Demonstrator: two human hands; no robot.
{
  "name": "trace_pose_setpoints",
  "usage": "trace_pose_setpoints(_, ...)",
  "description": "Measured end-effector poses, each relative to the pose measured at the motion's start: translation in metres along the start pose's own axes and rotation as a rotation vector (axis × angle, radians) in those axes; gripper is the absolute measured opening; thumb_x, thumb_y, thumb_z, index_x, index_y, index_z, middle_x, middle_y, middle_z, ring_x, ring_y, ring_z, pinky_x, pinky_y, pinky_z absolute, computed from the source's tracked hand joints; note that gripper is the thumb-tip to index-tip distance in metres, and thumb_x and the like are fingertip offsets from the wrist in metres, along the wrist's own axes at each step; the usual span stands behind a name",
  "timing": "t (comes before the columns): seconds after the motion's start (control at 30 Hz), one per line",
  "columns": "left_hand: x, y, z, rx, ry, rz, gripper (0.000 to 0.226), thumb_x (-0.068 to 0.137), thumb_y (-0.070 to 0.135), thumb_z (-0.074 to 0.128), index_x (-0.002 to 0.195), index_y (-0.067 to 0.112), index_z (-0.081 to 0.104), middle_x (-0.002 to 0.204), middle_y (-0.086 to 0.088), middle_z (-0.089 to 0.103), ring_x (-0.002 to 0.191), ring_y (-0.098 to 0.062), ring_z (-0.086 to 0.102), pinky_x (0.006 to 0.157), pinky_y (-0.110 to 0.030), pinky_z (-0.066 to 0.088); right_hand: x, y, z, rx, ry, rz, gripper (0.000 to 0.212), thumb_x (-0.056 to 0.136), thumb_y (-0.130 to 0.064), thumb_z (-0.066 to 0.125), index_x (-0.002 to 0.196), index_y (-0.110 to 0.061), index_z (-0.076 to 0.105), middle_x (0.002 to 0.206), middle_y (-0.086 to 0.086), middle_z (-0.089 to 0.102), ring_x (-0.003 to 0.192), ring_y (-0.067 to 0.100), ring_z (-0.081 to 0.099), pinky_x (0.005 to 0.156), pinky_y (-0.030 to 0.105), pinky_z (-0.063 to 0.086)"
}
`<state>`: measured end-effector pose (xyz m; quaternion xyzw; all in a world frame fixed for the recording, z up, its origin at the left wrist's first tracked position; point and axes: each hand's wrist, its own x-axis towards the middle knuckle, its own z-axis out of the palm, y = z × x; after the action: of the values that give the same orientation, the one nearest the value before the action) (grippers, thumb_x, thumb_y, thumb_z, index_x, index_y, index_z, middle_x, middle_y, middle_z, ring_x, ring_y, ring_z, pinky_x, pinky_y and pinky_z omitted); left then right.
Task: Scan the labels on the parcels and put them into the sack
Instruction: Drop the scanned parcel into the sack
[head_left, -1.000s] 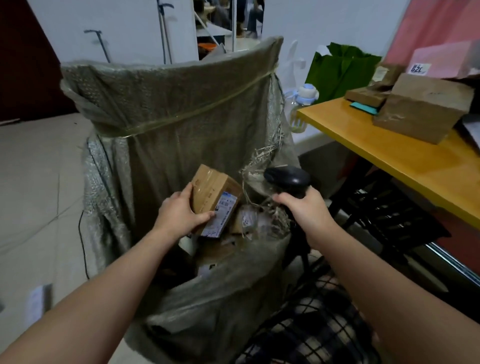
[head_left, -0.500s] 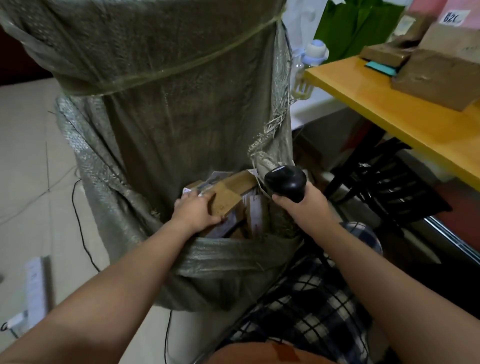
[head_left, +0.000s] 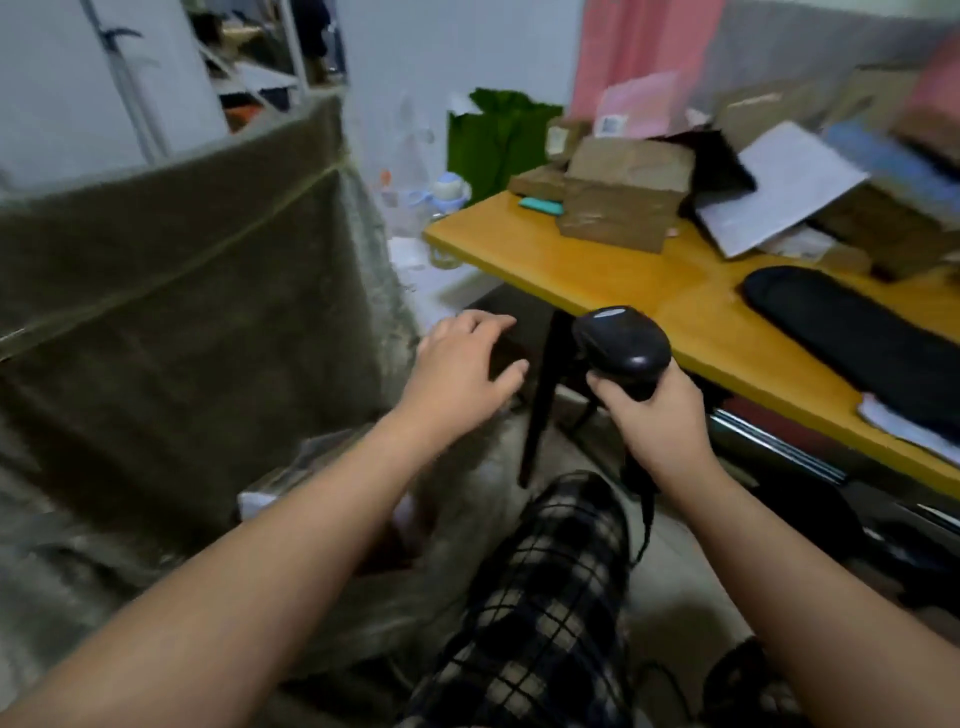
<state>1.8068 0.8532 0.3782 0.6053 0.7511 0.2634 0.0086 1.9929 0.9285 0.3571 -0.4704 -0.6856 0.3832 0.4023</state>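
Note:
The big olive woven sack (head_left: 171, 312) stands open at the left, and pale parcels (head_left: 260, 499) show dimly inside its mouth under my left forearm. My left hand (head_left: 462, 369) hovers empty with spread fingers to the right of the sack, short of the table edge. My right hand (head_left: 654, 415) grips the handle of the black barcode scanner (head_left: 621, 345), head pointing up and away. Brown cardboard parcels (head_left: 623, 192) lie stacked on the yellow table (head_left: 597, 270) at the upper right.
On the table lie a black padded pouch (head_left: 857, 332), white paper (head_left: 779, 187) and pink and blue mailers. A green bag (head_left: 498, 140) and a plastic bottle (head_left: 447, 197) stand behind the table's corner. My plaid-clad knee (head_left: 550, 587) and a black table leg (head_left: 540, 400) are below.
My left hand has let go of the cardboard parcel in the sack and risen to the right, empty. The view has swung right toward the table. The scanner stays in my right hand.

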Motion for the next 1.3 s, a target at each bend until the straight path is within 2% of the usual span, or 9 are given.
trace_pose_setpoints(0.1, 0.034, 0.059, 0.025, -0.051, -0.041, 0.132, 0.052, 0.092, 0.046, 0.053, 0.139, 0.024, 0.045, 0.135, 0.0, 0.048, 0.126, -0.023, 0.04, 0.101, -0.04, 0.032, 0.003, 0.005, -0.066, -0.016, 0.135, -0.02, 0.023, 0.081, -0.031, 0.075, 0.099, -0.028, 0.061, 0.091, -0.01, 0.067, 0.075, -0.003, 0.059, 0.064, 0.013, 0.041)
trace_pose_setpoints(0.2, 0.057, 0.115, 0.057, -0.112, -0.11, 0.263, 0.051, 0.093, 0.045, 0.053, 0.139, 0.024, 0.046, 0.134, 0.001, 0.048, 0.125, -0.021, 0.04, 0.1, -0.038, 0.032, -0.001, 0.016, -0.125, -0.024, 0.273, -0.022, 0.03, 0.08, -0.028, 0.076, 0.103, -0.033, 0.058, 0.092, -0.023, 0.059, 0.085, -0.003, 0.055, 0.071, 0.011, 0.039)
trace_pose_setpoints(0.4, 0.107, 0.201, 0.116, -0.044, -0.169, 0.543, 0.052, 0.092, 0.038, 0.057, 0.142, 0.026, 0.043, 0.148, 0.001, 0.038, 0.135, -0.021, 0.033, 0.106, -0.038, 0.027, -0.001, 0.046, -0.2, -0.028, 0.479, 0.114, 0.04, 0.08, -0.029, 0.076, 0.117, -0.021, 0.062, 0.103, -0.011, 0.061, 0.102, 0.008, 0.054, 0.085, 0.023, 0.039)
trace_pose_setpoints(0.53, 0.145, 0.228, 0.143, 0.069, -0.444, 0.659, 0.064, 0.094, 0.046, 0.052, 0.15, 0.03, 0.025, 0.159, 0.003, 0.019, 0.146, -0.018, 0.014, 0.117, -0.039, 0.012, 0.006, 0.058, -0.222, 0.112, 0.454, 0.196, 0.043, 0.084, -0.03, 0.073, 0.123, -0.015, 0.063, 0.114, -0.002, 0.067, 0.107, 0.014, 0.061, 0.092, 0.03, 0.047)
trace_pose_setpoints(0.7, 0.176, 0.241, 0.152, 0.102, -0.341, 0.723, 0.037, 0.097, 0.03, 0.05, 0.133, 0.03, 0.055, 0.139, 0.003, 0.054, 0.127, -0.018, 0.049, 0.101, -0.034, 0.039, 0.004, 0.062, -0.225, 0.248, 0.469, 0.12, 0.035, 0.079, -0.042, 0.072, 0.113, -0.037, 0.063, 0.111, -0.017, 0.068, 0.108, -0.001, 0.06, 0.083, 0.01, 0.047)
trace_pose_setpoints(0.87, 0.191, 0.238, 0.133, -0.233, -0.096, 0.518, 0.027, 0.095, 0.015, 0.052, 0.119, 0.014, 0.066, 0.112, -0.008, 0.069, 0.101, -0.027, 0.061, 0.074, -0.03, 0.043, 0.005, 0.051, -0.228, 0.326, 0.451, 0.05, 0.024, 0.081, -0.039, 0.072, 0.103, -0.048, 0.065, 0.102, -0.03, 0.068, 0.101, -0.011, 0.059, 0.077, 0.004, 0.044)
trace_pose_setpoints(1.0, 0.209, 0.242, 0.092, -0.784, 0.103, 0.289, 0.015, 0.097, 0.015, 0.053, 0.097, 0.016, 0.068, 0.09, -0.001, 0.069, 0.076, -0.002, 0.06, 0.062, -0.011, 0.041, 0.028, 0.032, -0.236, 0.284, 0.412, 0.053, 0.029, 0.079, -0.035, 0.074, 0.106, -0.041, 0.063, 0.091, -0.024, 0.07, 0.09, -0.005, 0.063, 0.065, 0.004, 0.046)
trace_pose_setpoints(1.1, 0.217, 0.241, 0.064, -1.106, -0.1, 0.171, 0.016, 0.098, 0.018, 0.052, 0.096, 0.019, 0.068, 0.092, 0.007, 0.073, 0.084, -0.004, 0.068, 0.07, -0.017, 0.052, 0.051, 0.011, -0.239, 0.272, 0.363, 0.014, 0.033, 0.08, -0.029, 0.077, 0.108, -0.038, 0.062, 0.095, -0.022, 0.07, 0.09, -0.013, 0.061, 0.066, 0.001, 0.044)
trace_pose_setpoints(1.3, 0.203, 0.224, 0.062, -1.281, -0.342, 0.102, 0.017, 0.098, 0.015, 0.052, 0.098, 0.017, 0.068, 0.094, 0.003, 0.075, 0.088, -0.012, 0.07, 0.071, -0.019, 0.053, 0.079, -0.002, -0.228, 0.453, 0.219, 0.023, 0.02, 0.081, -0.025, 0.073, 0.097, -0.036, 0.069, 0.092, -0.019, 0.074, 0.086, -0.003, 0.068, 0.064, 0.01, 0.05)
